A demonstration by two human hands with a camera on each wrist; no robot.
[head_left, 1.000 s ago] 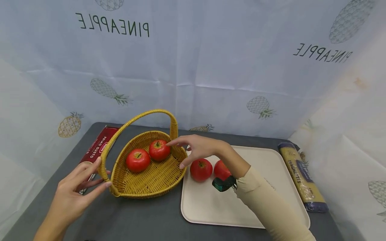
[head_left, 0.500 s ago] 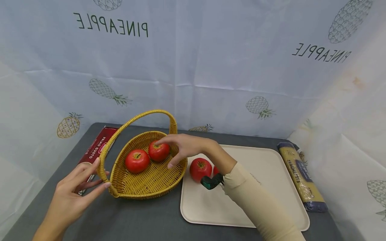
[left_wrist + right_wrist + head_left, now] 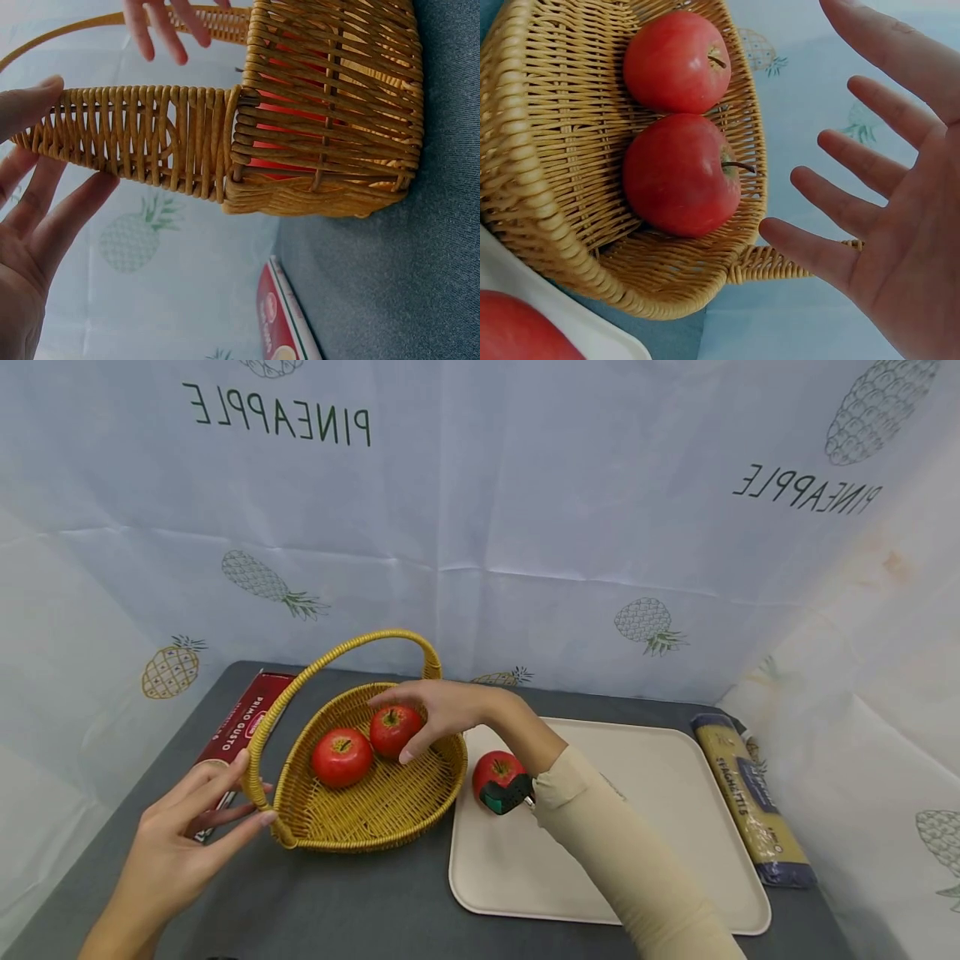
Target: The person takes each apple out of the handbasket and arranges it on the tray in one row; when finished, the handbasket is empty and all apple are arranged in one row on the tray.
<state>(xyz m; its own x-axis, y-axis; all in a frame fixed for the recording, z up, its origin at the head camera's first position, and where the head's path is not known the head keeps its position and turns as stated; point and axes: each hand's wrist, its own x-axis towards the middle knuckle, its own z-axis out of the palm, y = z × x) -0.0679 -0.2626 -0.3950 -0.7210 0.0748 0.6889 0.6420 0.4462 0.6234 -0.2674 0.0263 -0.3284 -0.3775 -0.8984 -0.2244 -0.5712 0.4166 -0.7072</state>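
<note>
A yellow wicker basket (image 3: 375, 827) with a tall arched handle stands on the table and holds two red apples. My left hand (image 3: 180, 835) pinches the lower left of the handle, thumb on one side and fingers on the other, as the left wrist view also shows. My right hand (image 3: 442, 706) hovers over the basket beside the right-hand apple (image 3: 394, 732). In the right wrist view its fingers (image 3: 836, 199) are spread and apart from that apple. The other apple (image 3: 342, 757) lies to its left in the basket.
A beige tray (image 3: 540, 885) sits right of the basket with a red apple (image 3: 495, 772), partly covered by the wrist device (image 3: 506, 795). A spaghetti bag (image 3: 750, 802) lies beyond the tray's right edge. A red pasta box (image 3: 243, 722) lies behind my left hand.
My right hand has moved left from the basket's right rim to over the right-hand apple. The right forearm now hides the second apple on the tray. My left hand keeps its hold.
</note>
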